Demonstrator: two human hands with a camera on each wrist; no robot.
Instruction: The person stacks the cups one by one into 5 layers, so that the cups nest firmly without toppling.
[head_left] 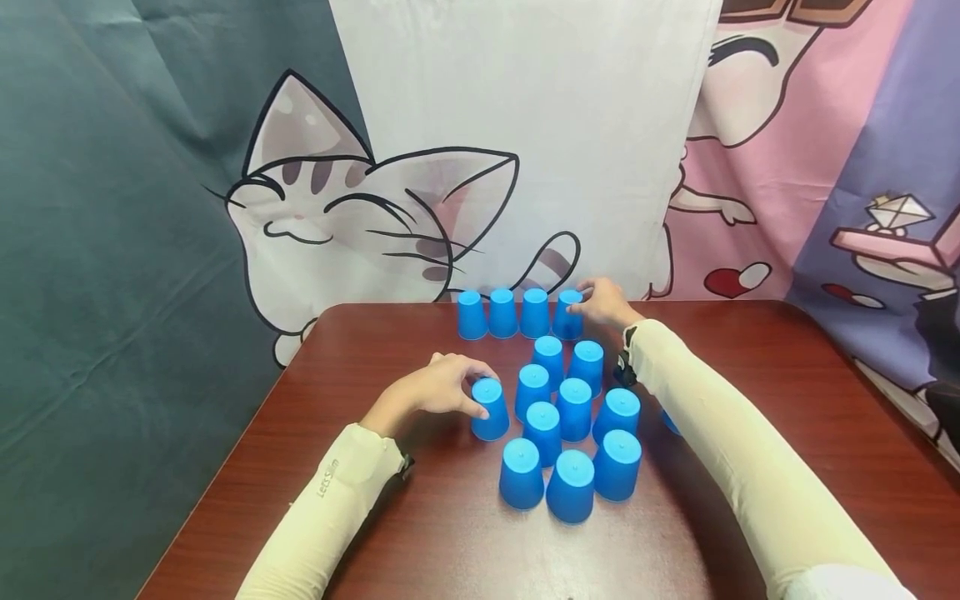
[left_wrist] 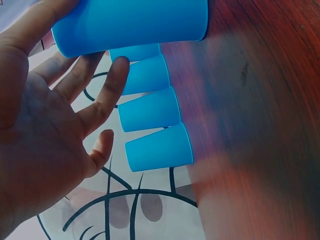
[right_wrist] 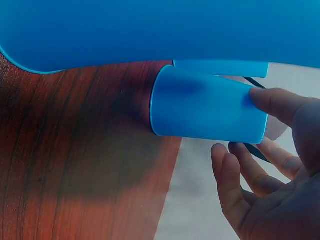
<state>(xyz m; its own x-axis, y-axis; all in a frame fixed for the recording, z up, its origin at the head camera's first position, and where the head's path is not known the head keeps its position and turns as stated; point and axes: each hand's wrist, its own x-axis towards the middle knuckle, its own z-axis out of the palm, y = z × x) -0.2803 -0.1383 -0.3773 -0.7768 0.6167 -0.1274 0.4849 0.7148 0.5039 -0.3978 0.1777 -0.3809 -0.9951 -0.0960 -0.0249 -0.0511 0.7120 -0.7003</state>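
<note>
Upside-down blue plastic cups stand on a brown wood-grain table. My left hand (head_left: 450,385) holds one blue cup (head_left: 491,412) at the left of the main group, thumb and fingers about its sides. In the left wrist view that cup (left_wrist: 132,27) lies between thumb and fingers, while the other fingers spread loosely. Farther off, my right hand (head_left: 602,303) is at the right-end cup (head_left: 567,321) of the back row. The right wrist view has the thumb on the side of this cup (right_wrist: 210,107), near its closed end; an index fingertip is hidden behind it.
Several more cups (head_left: 574,408) cluster in staggered rows between my arms. The back row (head_left: 502,315) stands near the table's (head_left: 375,350) far edge, before a cartoon-print cloth (head_left: 600,100). One cup (head_left: 670,423) is partly hidden under my right sleeve.
</note>
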